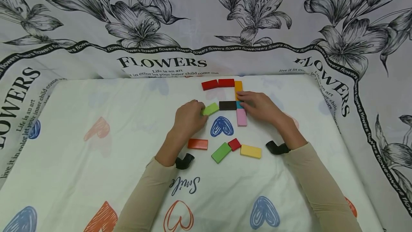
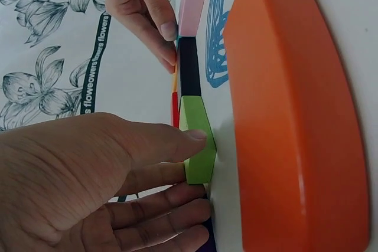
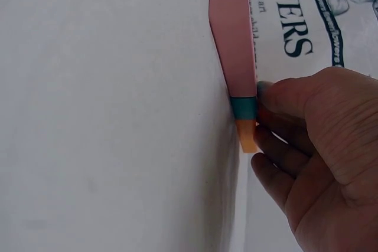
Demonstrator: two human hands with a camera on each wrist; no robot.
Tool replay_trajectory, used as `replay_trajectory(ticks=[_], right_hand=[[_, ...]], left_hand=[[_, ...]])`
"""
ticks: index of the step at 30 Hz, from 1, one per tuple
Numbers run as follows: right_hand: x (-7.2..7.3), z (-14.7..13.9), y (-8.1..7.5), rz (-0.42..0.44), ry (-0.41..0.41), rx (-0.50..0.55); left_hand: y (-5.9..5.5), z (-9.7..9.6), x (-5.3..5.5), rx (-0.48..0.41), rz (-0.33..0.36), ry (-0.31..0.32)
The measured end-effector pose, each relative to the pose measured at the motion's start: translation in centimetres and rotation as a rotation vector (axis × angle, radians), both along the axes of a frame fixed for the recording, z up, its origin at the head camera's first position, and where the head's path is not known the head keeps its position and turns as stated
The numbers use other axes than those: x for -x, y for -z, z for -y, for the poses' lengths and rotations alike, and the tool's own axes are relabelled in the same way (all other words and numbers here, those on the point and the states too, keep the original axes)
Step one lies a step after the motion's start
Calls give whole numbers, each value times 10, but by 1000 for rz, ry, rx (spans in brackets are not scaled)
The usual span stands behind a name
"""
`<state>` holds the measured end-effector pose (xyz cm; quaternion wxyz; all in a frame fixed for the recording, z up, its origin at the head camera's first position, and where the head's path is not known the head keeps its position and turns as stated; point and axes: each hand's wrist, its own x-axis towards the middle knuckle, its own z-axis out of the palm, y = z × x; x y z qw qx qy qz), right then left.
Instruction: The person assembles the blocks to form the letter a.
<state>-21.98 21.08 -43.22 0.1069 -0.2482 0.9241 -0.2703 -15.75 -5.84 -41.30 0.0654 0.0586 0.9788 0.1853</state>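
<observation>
My left hand point(image 1: 190, 117) pinches a light green block point(image 1: 211, 109), its thumb on the near face in the left wrist view. That block's right end meets a black block point(image 1: 227, 105). To the right, a small blue block point(image 1: 238, 105) lies between an orange-yellow block point(image 1: 238, 86) and a pink block point(image 1: 241, 118) in a column. My right hand point(image 1: 260, 106) touches this column from the right, thumb at the blue block and fingertips along the orange-yellow one. Two red blocks point(image 1: 226, 82) run left from the column's far end. A dark purple piece point(image 2: 208, 241) shows beyond my left fingers.
Nearer me lie a red-orange block point(image 1: 197, 144), a green block point(image 1: 221, 152), a small red block point(image 1: 234, 144) and a yellow block point(image 1: 251, 151). A white cloth point(image 1: 135, 174) with printed hearts covers the surface, and flower-printed fabric point(image 1: 206, 31) borders it behind.
</observation>
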Motion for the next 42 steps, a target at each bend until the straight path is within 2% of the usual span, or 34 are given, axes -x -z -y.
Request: replay_trajectory(ticks=[14,26,34,42], right_hand=[[2,1,0,3,4,3],[1,2,1,16,-4,-12],[2,3,-1,-10,-13,-3],[0,2,0,10,17,-2]], left_hand=[[1,-2,2,-14,-12,-35],[4,0,1,-49,-28,-32],[4,1,2,-51,-29,-31],[4,0,3,-45,-29,-22]])
